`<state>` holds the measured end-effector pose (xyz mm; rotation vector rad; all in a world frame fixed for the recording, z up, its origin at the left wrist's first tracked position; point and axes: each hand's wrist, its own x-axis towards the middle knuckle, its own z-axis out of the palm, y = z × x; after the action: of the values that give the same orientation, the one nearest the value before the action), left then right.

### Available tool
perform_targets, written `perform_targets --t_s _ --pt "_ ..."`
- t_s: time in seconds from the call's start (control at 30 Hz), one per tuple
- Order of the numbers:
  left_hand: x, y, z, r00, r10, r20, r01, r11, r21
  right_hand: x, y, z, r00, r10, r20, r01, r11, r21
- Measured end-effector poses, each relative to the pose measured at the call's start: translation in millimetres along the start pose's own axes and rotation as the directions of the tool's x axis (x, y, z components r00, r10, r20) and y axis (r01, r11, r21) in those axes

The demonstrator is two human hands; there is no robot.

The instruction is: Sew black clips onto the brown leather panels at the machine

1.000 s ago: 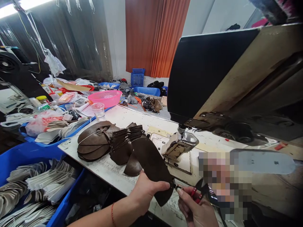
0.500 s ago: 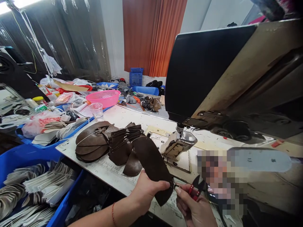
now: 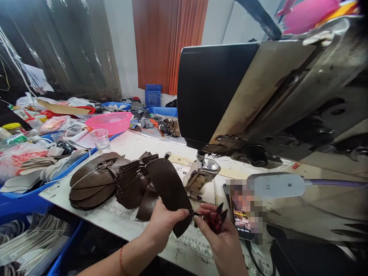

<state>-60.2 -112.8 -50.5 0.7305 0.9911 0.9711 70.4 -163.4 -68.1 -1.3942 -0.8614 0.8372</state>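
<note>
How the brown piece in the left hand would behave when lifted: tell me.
The brown piece would probably bend rather than snap, since it looks thin and leathery. It is likely light: the left hand holds it near one end, thumb on top. It seems unlikely to roll, being broad and flat.

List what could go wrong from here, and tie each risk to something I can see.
1. The scissors sit in the right hand with bare blades pointing up, close to the fingers; a slip might nick skin or the brown piece in the left hand.
2. The clear cup has no lid and stands near the brown pile; a bump could tip it.
3. That pile lies near the table's front edge, so pieces might slide off.
</note>
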Motion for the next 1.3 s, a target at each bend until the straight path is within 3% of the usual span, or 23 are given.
perform_targets --t_s 0.07,0.1,0.2,0.27,0.3,0.37,0.53,0.77,1.0,1.3 --pt "4 11 3.3 1.000 0.015 0.028 -0.015 1.000 -0.006 12 -4 -5 0.949 -0.262 0.176 0.291 0.943 -0.161" --pt "6 17 5.6 0.999 0.018 0.038 -0.018 1.000 -0.015 19 -6 -8 0.881 -0.391 0.267 0.448 0.870 -0.204" --pt "15 34 14.2 0.995 0.034 0.091 -0.032 0.999 -0.025 44 -13 -17 0.570 -0.693 0.441 0.819 0.522 -0.239" --pt "23 44 20.0 0.989 0.045 0.141 -0.042 0.999 -0.019 60 -17 -21 0.385 -0.784 0.487 0.920 0.286 -0.268" --pt "28 48 22.6 0.986 0.048 0.160 -0.047 0.999 -0.014 67 -19 -21 0.330 -0.800 0.501 0.935 0.205 -0.289" --pt "40 56 26.5 0.980 0.054 0.192 -0.054 0.999 -0.009 80 -22 -20 0.285 -0.814 0.507 0.936 0.121 -0.331" --pt "66 66 31.3 0.968 0.001 0.252 -0.019 0.997 0.071 97 -17 -13 0.295 -0.845 0.447 0.911 0.107 -0.398" --pt "77 74 44.5 0.968 -0.005 0.252 -0.020 0.995 0.097 107 -16 -14 0.391 -0.843 0.370 0.882 0.227 -0.414" --pt "83 79 56.0 0.946 0.151 0.286 -0.191 0.975 0.118 113 -26 -10 0.501 -0.814 0.294 0.840 0.376 -0.390" --pt "90 71 52.4 0.933 0.215 0.287 -0.254 0.961 0.106 111 -29 -4 0.528 -0.821 0.219 0.833 0.449 -0.324"
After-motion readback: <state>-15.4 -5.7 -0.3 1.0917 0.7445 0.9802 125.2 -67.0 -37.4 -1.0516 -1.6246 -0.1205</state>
